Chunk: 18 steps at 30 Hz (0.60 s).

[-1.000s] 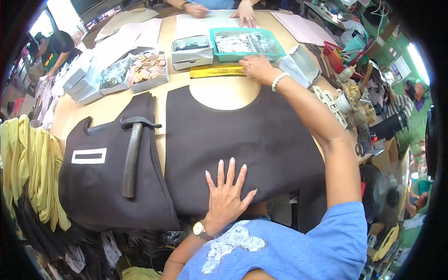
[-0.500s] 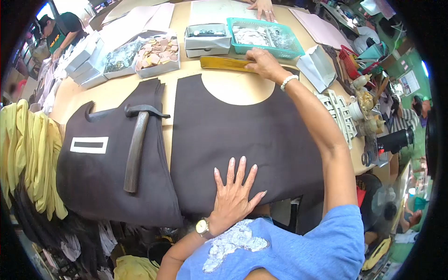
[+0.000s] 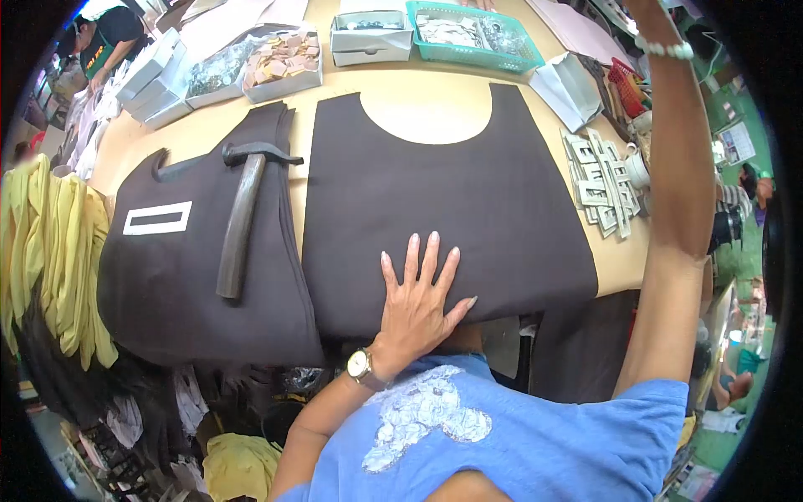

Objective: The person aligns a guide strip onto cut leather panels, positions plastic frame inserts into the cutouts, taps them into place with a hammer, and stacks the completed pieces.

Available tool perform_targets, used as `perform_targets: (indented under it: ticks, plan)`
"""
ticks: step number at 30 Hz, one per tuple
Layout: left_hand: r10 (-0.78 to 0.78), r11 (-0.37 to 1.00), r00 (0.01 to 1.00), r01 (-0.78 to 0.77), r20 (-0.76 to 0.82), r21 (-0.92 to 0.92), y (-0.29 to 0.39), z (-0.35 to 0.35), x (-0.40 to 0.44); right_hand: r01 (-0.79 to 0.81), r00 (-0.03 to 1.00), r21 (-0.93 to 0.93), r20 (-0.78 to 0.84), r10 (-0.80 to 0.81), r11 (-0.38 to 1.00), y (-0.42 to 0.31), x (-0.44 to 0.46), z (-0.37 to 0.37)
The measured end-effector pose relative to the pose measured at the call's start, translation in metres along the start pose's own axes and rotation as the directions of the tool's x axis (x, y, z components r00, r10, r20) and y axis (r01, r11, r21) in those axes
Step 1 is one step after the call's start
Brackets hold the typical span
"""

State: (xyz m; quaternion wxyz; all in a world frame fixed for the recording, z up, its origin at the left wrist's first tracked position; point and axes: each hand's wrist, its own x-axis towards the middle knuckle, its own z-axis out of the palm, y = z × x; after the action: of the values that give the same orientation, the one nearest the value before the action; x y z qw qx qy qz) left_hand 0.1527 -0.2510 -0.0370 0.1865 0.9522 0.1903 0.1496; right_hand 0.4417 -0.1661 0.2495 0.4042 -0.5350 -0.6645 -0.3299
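Note:
My left hand lies flat with fingers spread on a dark fabric panel. The panel has a curved cut-out at its top, like a neckline. My right arm stretches up along the right side. Only the base of my right hand shows past a beaded bracelet; its fingers lie beyond the top edge. Left of the panel, a hammer with a dark handle rests on a stack of dark cut fabric. A white rectangular frame shape lies on that stack.
Along the back stand a box of tan pieces, a white box and a teal basket. White letter-shaped stencils lie at right, below a pale box. Yellow cloth hangs at left. A person works at the far left.
My right hand has left the panel's top, moving up and right almost out of frame. The yellow strip it touched is gone from view. My left hand stays flat on the fabric.

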Motion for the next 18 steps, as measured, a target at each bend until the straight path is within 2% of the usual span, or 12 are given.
perform_targets:
  ticks: [2,3,4,6,7,8,9,10,11,14,18]
  plan:
    - [0.008,1.0,1.0,-0.009,-0.028,-0.014,-0.001,0.002,-0.001,0.057,0.976,0.031,0.21,-0.062,0.998,-0.008,-0.019,-0.002]
    - [0.01,1.0,0.999,-0.011,-0.037,-0.015,-0.001,0.004,-0.002,-0.035,0.947,0.07,0.321,0.01,0.997,-0.014,-0.038,0.0]
    - [0.012,1.0,0.999,-0.013,-0.047,-0.016,-0.002,0.005,-0.003,-0.218,0.87,0.114,0.472,0.14,0.969,-0.025,-0.067,0.011]
    - [0.01,1.0,0.998,-0.011,-0.054,-0.028,-0.002,0.006,-0.003,-0.582,0.596,0.077,0.717,0.361,0.809,-0.045,-0.13,0.034]
    - [0.01,0.999,0.998,-0.012,-0.059,-0.035,-0.001,0.006,-0.003,-0.257,0.826,0.111,0.541,0.159,0.96,-0.042,-0.176,0.052]
    - [0.01,0.999,0.999,-0.012,-0.053,-0.036,-0.001,0.006,-0.003,-0.183,0.848,0.04,0.512,0.137,0.982,-0.044,-0.206,0.058]
    - [0.008,0.999,0.999,-0.01,-0.048,-0.036,0.0,0.006,-0.003,-0.24,0.774,-0.116,0.577,0.262,0.964,-0.053,-0.224,0.051]
    - [0.005,0.999,0.999,-0.007,-0.042,-0.035,-0.001,0.005,-0.003,-0.214,0.806,-0.245,0.503,0.313,0.946,-0.053,-0.249,0.051]
    - [-0.001,0.999,0.999,0.0,-0.032,-0.038,-0.001,0.001,-0.001,-0.321,0.766,-0.29,0.48,0.428,0.901,-0.061,-0.261,0.043]
    - [-0.052,0.999,0.993,0.053,-0.107,0.009,-0.005,-0.016,0.015,-0.636,0.609,-0.29,0.379,0.697,0.715,-0.073,-0.292,0.023]
    - [-0.182,0.931,0.937,0.262,-0.297,0.255,-0.032,-0.022,0.03,-0.738,0.532,-0.337,0.242,0.812,0.584,-0.074,-0.314,0.008]
